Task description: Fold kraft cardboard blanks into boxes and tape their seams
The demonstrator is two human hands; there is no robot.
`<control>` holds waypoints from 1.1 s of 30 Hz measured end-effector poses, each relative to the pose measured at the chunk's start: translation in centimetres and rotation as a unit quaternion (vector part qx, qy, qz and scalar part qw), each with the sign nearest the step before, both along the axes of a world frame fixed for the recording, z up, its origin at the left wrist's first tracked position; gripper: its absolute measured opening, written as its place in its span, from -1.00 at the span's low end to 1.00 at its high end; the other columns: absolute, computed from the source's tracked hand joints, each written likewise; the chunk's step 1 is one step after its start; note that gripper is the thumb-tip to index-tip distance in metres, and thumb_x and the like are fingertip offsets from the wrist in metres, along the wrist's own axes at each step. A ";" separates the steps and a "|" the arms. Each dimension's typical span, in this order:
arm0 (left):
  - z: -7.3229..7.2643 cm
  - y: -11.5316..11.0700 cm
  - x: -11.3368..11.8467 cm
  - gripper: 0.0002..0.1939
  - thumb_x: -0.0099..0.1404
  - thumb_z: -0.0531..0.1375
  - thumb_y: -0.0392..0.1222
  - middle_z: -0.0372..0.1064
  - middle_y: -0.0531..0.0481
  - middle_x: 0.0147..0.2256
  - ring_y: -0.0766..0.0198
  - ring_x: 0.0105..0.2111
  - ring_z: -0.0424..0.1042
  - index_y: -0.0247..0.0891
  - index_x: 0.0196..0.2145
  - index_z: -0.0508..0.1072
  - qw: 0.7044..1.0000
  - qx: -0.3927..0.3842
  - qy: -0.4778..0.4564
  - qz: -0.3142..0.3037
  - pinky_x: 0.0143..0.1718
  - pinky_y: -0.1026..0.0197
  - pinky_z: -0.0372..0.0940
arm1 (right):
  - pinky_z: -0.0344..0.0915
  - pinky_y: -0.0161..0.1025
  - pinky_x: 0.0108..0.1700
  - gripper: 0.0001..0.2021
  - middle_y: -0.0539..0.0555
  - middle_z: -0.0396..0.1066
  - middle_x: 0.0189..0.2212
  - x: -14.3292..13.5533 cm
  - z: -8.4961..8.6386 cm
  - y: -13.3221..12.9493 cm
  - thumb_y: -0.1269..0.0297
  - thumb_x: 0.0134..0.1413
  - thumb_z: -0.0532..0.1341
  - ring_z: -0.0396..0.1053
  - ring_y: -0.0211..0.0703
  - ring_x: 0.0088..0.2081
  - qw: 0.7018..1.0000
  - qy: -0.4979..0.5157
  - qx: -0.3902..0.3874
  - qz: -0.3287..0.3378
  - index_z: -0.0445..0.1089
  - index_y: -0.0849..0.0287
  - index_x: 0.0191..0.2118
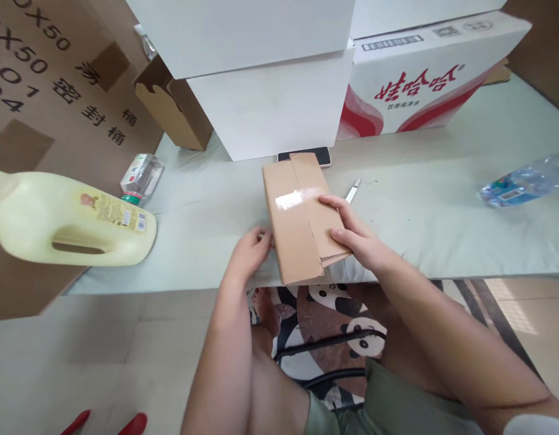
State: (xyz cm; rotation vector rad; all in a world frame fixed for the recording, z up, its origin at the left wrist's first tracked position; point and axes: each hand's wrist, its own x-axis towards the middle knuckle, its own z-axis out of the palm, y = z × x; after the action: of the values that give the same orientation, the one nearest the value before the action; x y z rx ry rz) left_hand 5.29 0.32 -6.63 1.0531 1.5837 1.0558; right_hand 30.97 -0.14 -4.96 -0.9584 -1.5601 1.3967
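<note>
A small brown cardboard box (293, 232) stands at the front edge of the cloth-covered table, tilted a little, with a strip of shiny clear tape across its top seam. My right hand (354, 232) grips its right side, thumb and fingers on the top face. At the box's lower left side is my left hand (253, 248), its fingers curled in against the box edge; whatever lies between them is too small to make out. A utility knife (353, 190) lies just right of the box. Behind the box, a dark phone-like object (325, 156) is partly covered.
White cartons (279, 103) form a wall behind. A yellow jug (39, 217), a clear bottle (146, 175) and an open cardboard holder (184, 115) are at left. A water bottle (524, 184) lies at right. The table's front edge (171, 287) runs close to both arms.
</note>
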 end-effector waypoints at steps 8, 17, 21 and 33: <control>0.9 0.5 0.4 -0.31 0.26 0.08 0.43 0.16 -0.19 0.32 -0.07 0.35 0.17 -0.07 0.15 0.35 0.935 0.336 0.108 0.028 0.30 -0.09 0.18 | 0.28 0.06 0.24 -0.49 0.05 0.17 0.35 -1.2 0.5 -0.1 -0.03 0.24 0.15 0.29 0.07 0.22 0.995 -0.013 0.040 0.086 0.23 -0.11 0.27; 0.2 1.1 0.3 -0.52 0.32 0.11 0.25 0.20 -0.15 0.22 -0.09 0.40 0.03 -0.12 -0.01 0.49 0.911 0.384 0.150 0.020 0.41 -0.17 -0.02 | 0.30 -0.05 -0.17 -0.45 0.23 0.50 -0.12 1.3 -1.0 1.9 0.02 0.27 0.03 0.45 0.19 -0.07 0.840 -0.514 -0.032 -0.169 0.27 0.05 0.31; 0.0 1.1 0.5 -0.54 0.33 0.10 0.22 0.20 -0.16 0.21 -0.09 0.39 0.04 -0.12 -0.01 0.49 0.910 0.386 0.150 0.025 0.41 -0.18 -0.02 | 0.21 -0.14 -0.30 -0.61 0.20 0.50 -0.17 1.8 -2.0 2.6 0.03 0.20 0.10 0.45 0.10 -0.19 0.812 -0.564 -0.019 -0.147 0.45 0.08 0.03; -0.1 0.7 1.0 -0.49 0.37 0.09 0.29 0.21 -0.19 0.21 -0.10 0.37 0.08 -0.11 0.02 0.49 0.906 0.399 0.142 0.023 0.35 -0.18 0.08 | 0.22 -0.23 -0.41 -0.57 -0.05 0.28 -0.36 -0.4 2.0 0.1 0.22 -0.05 0.38 0.22 -0.26 -0.45 0.904 -0.146 0.233 -0.328 0.30 0.03 -0.04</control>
State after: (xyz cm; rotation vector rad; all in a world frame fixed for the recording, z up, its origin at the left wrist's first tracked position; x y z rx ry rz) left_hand 6.28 1.04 -6.76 1.7825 1.4052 1.7143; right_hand 30.61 -0.02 -2.94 -1.2616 -1.4771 0.3971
